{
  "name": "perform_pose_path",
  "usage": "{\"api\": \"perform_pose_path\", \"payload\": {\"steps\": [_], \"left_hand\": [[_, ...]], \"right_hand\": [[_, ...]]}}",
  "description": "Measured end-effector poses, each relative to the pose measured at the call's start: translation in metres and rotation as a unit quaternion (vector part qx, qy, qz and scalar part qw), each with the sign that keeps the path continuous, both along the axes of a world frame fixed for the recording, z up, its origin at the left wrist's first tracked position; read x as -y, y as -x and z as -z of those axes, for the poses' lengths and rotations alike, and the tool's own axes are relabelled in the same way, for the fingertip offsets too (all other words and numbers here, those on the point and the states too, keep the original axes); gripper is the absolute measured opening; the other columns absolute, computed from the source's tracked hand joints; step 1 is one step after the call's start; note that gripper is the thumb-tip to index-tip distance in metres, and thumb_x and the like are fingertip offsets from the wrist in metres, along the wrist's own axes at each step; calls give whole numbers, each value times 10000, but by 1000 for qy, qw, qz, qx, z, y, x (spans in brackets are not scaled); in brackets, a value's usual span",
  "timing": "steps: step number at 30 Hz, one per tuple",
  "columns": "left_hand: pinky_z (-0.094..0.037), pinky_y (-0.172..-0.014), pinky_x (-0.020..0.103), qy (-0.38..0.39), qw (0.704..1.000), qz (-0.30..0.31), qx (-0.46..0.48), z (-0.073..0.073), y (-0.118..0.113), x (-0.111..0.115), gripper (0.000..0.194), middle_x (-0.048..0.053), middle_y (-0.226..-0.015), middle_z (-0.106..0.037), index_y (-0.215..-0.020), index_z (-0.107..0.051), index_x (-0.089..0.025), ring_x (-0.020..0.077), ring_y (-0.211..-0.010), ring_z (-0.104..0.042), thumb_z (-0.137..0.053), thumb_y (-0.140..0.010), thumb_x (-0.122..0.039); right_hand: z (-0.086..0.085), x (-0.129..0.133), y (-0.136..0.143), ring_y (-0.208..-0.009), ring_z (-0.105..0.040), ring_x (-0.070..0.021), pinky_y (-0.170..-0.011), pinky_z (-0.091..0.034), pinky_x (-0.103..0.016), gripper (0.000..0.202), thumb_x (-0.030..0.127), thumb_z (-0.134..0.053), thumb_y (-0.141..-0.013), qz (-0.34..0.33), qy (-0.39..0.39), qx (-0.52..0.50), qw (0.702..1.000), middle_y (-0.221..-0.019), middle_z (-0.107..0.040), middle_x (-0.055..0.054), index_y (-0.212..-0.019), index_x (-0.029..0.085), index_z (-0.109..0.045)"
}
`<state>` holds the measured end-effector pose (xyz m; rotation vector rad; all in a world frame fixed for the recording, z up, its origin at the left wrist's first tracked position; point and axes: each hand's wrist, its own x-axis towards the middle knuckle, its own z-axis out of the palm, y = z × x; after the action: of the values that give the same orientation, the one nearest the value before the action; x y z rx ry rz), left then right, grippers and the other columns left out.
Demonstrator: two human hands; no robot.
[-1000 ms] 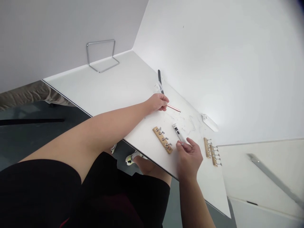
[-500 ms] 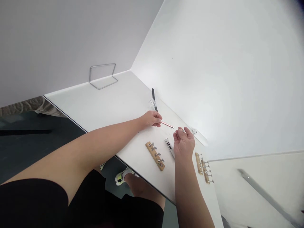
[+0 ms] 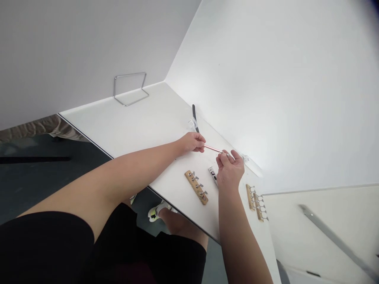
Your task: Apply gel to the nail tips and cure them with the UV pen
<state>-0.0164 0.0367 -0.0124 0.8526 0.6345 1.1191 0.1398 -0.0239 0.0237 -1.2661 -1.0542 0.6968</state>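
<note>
A slim pink rod, pen-like, points right from my left hand, whose fingers are closed around its near end. Its narrow far end meets the fingertips of my right hand. There, thumb and forefinger pinch together at a small silvery piece, mostly hidden, while the other fingers are bent loosely. Below the rod lies a wooden strip carrying several metal bolts with wing nuts. A silver-grey tool with dark markings lies partly behind my right hand.
Two more wooden strips with metal hardware lie right of my right forearm. Behind my left hand are a black-handled item and clear plastic. A bent wire frame stands at the back left of the white table, against the wall.
The rod's far end has closed the small gap to my right fingertips and now touches them. Both hands keep their grip; the whole view has shifted slightly.
</note>
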Motion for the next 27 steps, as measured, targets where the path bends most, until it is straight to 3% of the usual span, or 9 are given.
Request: {"api": "perform_pose_path", "payload": {"steps": [4,7,9,13,16,20,23,27], "left_hand": [[-509,-686,299,-8,1000,-3,1,3,1,-2,141,8,-577,-604,-748,-538,-125,117,-566,-632,-654,-681,-80],[-508,-691,301,-7,1000,2,-10,3,1,-1,128,12,-583,-602,-746,-538,-122,118,-570,-633,-644,-691,-76],[-508,-691,300,-4,1000,4,-14,2,1,-1,116,10,-581,-596,-742,-536,-121,116,-569,-631,-627,-700,-62],[-507,-693,304,-2,1000,3,-19,1,0,1,102,12,-580,-595,-744,-530,-120,116,-564,-630,-593,-717,-44],[-505,-699,301,3,1000,-7,-21,0,2,2,105,9,-577,-595,-744,-528,-121,110,-561,-626,-593,-715,-44],[-506,-703,291,2,1000,-19,-23,-1,5,2,123,3,-583,-600,-753,-533,-125,98,-563,-621,-626,-698,-67],[-509,-704,290,9,999,-17,-32,-2,5,3,126,2,-579,-600,-745,-532,-125,94,-558,-617,-636,-692,-80],[-513,-722,296,-3,999,-11,-42,1,3,2,125,-1,-589,-598,-745,-543,-125,93,-573,-618,-647,-683,-98]], "right_hand": [[4,17,-22,-831,-633,-159,-769,-511,-357,502,355,-655,-694,35,-9,113,993,-988,-639,-81,-1122,173,-467],[13,34,-49,-868,-626,-201,-799,-484,-392,487,367,-666,-665,63,20,232,971,-944,-656,-108,-1072,136,-531],[19,45,-66,-857,-623,-218,-803,-468,-414,476,398,-661,-650,61,69,331,939,-938,-667,-105,-1043,148,-564],[28,53,-81,-855,-608,-255,-763,-443,-437,438,456,-627,-655,35,148,515,843,-912,-677,-70,-1023,221,-599],[31,48,-80,-875,-595,-260,-754,-432,-418,352,430,-605,-678,11,145,571,808,-944,-668,-70,-974,243,-634],[31,38,-80,-866,-591,-247,-764,-428,-405,310,384,-587,-695,-21,137,546,826,-961,-665,-63,-965,241,-643],[29,36,-85,-804,-596,-229,-736,-446,-388,335,408,-581,-699,-50,141,453,879,-899,-667,-50,-974,223,-634],[26,39,-87,-589,-565,-150,-586,-467,-313,325,408,-581,-717,-92,160,243,952,-766,-637,-24,-949,181,-601]]}}
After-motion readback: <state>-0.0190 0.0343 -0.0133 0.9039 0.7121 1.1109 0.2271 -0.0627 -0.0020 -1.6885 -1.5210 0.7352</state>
